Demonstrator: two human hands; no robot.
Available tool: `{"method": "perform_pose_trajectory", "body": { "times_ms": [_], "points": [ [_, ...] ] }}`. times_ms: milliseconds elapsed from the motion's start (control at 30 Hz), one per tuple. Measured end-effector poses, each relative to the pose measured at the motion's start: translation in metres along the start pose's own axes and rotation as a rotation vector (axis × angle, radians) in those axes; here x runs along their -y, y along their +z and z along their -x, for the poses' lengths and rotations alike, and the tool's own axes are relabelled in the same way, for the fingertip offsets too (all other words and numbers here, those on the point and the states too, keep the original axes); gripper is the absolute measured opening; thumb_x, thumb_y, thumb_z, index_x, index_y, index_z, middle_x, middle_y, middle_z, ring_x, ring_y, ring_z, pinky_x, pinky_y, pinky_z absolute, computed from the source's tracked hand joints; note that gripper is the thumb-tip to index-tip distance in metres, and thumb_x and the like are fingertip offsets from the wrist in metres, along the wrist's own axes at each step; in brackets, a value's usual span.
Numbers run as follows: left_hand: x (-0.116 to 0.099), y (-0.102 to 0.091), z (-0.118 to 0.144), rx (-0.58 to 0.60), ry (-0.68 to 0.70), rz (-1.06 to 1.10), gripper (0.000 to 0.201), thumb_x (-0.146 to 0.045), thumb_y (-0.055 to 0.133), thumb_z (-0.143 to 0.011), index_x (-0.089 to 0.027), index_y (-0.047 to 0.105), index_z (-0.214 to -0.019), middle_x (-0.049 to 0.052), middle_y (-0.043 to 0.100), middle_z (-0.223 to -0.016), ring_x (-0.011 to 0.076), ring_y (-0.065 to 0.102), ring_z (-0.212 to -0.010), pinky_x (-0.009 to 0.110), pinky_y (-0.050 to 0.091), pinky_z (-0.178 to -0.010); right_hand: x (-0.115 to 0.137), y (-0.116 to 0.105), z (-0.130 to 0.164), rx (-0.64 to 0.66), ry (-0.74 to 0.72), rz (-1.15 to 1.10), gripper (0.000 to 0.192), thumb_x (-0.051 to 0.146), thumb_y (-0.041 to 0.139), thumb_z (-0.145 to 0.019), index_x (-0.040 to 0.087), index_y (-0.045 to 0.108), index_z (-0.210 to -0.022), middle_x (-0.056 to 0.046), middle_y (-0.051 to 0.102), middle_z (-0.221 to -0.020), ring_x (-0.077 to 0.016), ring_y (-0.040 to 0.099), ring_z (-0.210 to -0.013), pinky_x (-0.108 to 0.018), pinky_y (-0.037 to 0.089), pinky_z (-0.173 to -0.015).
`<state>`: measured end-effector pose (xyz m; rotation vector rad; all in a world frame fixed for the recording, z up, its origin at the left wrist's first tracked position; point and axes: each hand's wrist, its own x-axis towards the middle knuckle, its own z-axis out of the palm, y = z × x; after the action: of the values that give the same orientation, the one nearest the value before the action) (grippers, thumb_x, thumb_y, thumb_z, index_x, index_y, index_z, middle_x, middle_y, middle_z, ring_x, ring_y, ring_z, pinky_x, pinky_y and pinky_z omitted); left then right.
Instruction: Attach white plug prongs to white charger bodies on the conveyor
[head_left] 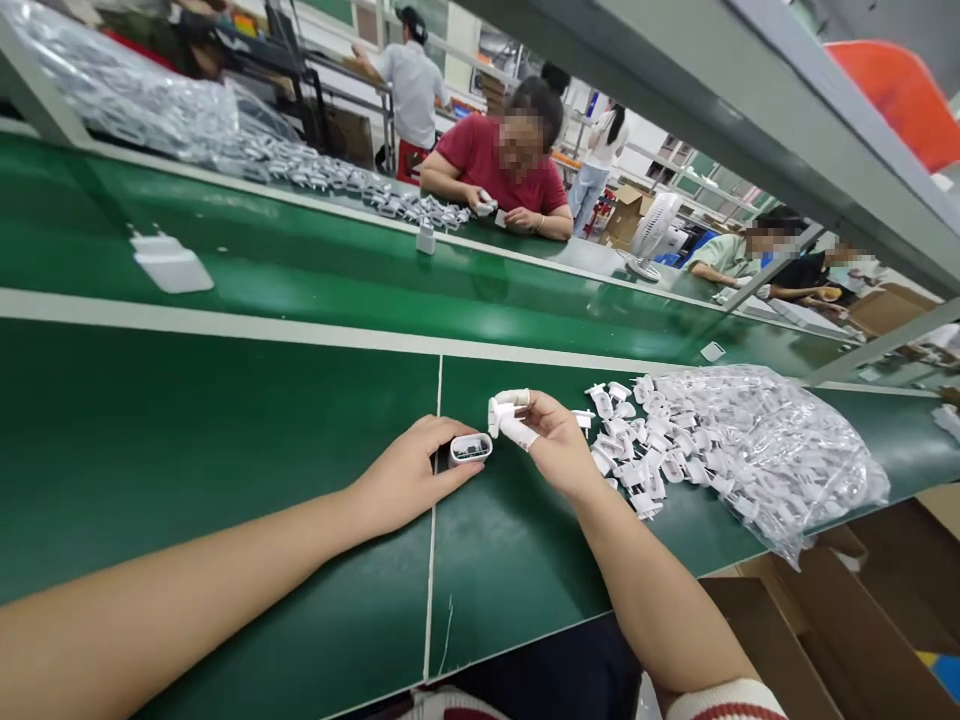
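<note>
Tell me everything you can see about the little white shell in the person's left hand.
The white shell is a small rounded-oblong housing, plastic by its look. It lies on its side on the green table, its open end facing the camera; dark parts show inside, too small to make out. The left hand grips it from the left. It sits near the table's seam, apart from the right hand and its white plug piece.

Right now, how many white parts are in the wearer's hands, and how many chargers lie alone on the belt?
Charger shell, left hand: 1
Plug cap, right hand: 1
Lone chargers on the belt: 2, near and far
Total: 4
</note>
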<state>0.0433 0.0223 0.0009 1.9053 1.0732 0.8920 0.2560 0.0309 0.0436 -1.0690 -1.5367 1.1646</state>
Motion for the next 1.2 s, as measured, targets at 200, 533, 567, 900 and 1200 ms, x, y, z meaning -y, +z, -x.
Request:
{"method": "perform_pose_trajectory", "body": {
  "times_ms": [200,533,567,900,1200],
  "points": [
    [0.000,-0.003,-0.002,0.018,0.027,0.049,0.028,-0.047,0.064,-0.092,-0.023,0.072,-0.106,0.005,0.072,-0.108,0.0275,0.059,-0.106,0.041,0.049,-0.092,0.002,0.003,0.009,0.018,-0.382,0.506,0.036,0.021,0.065,-0.098,0.029,0.059,-0.133,-0.003,0.069,-0.107,-0.0177,0.067,-0.098,-0.039,0.055,-0.097],
    [0.002,-0.002,-0.004,0.014,0.054,0.036,0.027,-0.045,0.062,-0.093,-0.020,0.071,-0.099,0.006,0.069,-0.098,0.0267,0.057,-0.101,0.040,0.046,-0.088,0.006,0.013,0.010,0.066,-0.682,0.867,0.029,0.008,0.058,-0.097,0.025,0.067,-0.119,-0.008,0.067,-0.100,-0.0232,0.064,-0.094,-0.040,0.055,-0.081],
    [0.002,-0.002,-0.003,0.011,0.057,0.035,0.027,-0.045,0.062,-0.094,-0.020,0.071,-0.099,0.006,0.069,-0.098,0.0267,0.057,-0.100,0.040,0.046,-0.088,0.006,0.014,0.010,0.081,-0.673,0.877,0.030,0.008,0.057,-0.097,0.025,0.066,-0.121,-0.008,0.067,-0.100,-0.0235,0.063,-0.094,-0.040,0.055,-0.081],
    [0.004,-0.001,-0.004,0.011,0.064,0.019,0.027,-0.044,0.060,-0.094,-0.019,0.069,-0.094,0.005,0.067,-0.092,0.0267,0.056,-0.097,0.040,0.046,-0.085,0.001,0.016,0.008,0.093,-0.674,0.898,0.039,0.011,0.056,-0.098,0.029,0.063,-0.132,-0.006,0.063,-0.096,-0.0246,0.058,-0.095,-0.043,0.053,-0.087],
    [0.003,-0.001,-0.004,-0.002,0.054,0.039,0.025,-0.045,0.060,-0.092,-0.021,0.066,-0.090,0.005,0.067,-0.090,0.0271,0.057,-0.096,0.041,0.046,-0.085,-0.001,0.018,0.005,0.122,-0.618,0.894,0.035,0.011,0.056,-0.099,0.027,0.062,-0.129,-0.007,0.065,-0.099,-0.0247,0.057,-0.097,-0.044,0.053,-0.091]
  ]
}}
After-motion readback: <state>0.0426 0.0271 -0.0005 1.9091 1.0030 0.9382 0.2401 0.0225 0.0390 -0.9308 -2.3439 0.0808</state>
